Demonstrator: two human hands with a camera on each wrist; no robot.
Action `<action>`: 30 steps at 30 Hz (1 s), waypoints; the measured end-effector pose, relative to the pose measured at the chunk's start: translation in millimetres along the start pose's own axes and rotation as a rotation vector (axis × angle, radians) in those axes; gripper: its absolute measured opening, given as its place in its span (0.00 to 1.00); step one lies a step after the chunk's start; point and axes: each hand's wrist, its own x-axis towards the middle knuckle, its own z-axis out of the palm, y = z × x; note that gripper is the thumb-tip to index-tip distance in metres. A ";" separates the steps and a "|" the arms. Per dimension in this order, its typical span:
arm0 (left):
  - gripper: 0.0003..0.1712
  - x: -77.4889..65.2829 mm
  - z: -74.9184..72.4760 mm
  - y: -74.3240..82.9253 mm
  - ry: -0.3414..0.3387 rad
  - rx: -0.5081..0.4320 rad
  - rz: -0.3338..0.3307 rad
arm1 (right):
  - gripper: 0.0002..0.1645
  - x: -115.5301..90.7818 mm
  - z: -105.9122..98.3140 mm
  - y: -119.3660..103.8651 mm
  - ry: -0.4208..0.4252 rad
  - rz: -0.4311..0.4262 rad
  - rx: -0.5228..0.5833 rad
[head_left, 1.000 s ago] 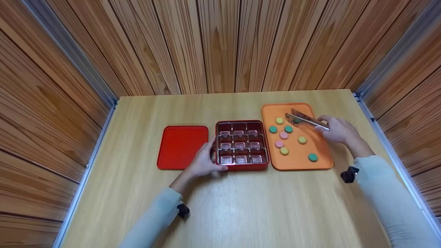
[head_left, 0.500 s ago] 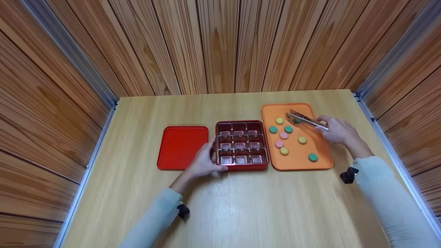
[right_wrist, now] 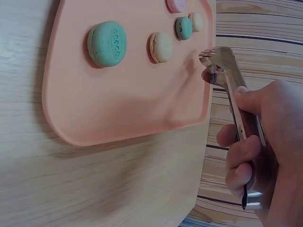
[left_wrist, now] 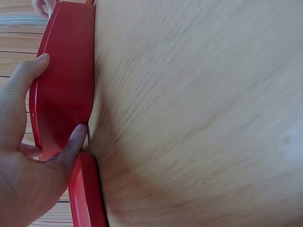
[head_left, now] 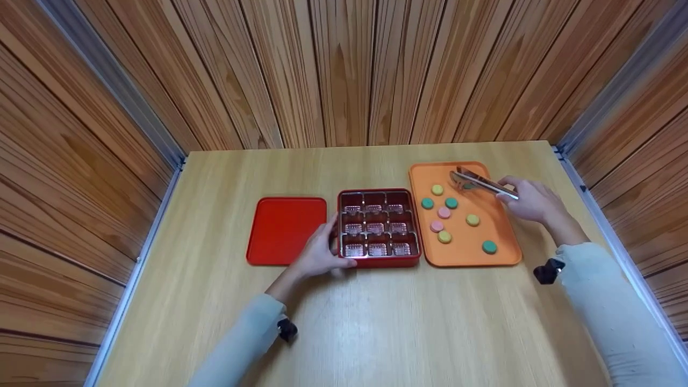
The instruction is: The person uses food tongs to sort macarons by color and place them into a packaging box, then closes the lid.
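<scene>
In the head view my left hand [head_left: 321, 253] holds the near left corner of a red box [head_left: 379, 263] with a clear divided insert. Its thumb [left_wrist: 40, 66] presses the front wall in the left wrist view, the other fingers at the side. My right hand [head_left: 529, 201] grips metal tongs [head_left: 492, 187] over the far part of an orange tray [head_left: 457, 256]. A bit of a green macaron [head_left: 467, 186] shows between the tong tips, mostly hidden by them. Pink, yellow and green macarons [head_left: 444, 213] lie spread over the tray.
To the left of the box lies a red lid [head_left: 285, 228], partly covered by my left hand. The orange tray stands close against the box's right side. Wooden panel walls [head_left: 344, 75] enclose the table [head_left: 376, 328] at the back and sides.
My right hand and the tongs have shifted slightly right and away, and the green at the tong tips has shifted with them. My left hand stays on the box.
</scene>
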 end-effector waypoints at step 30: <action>0.76 0.9 1.1 -0.2 0.002 -0.014 -0.018 | 0.34 -0.4 -10.5 -55.5 0.066 -0.110 -0.031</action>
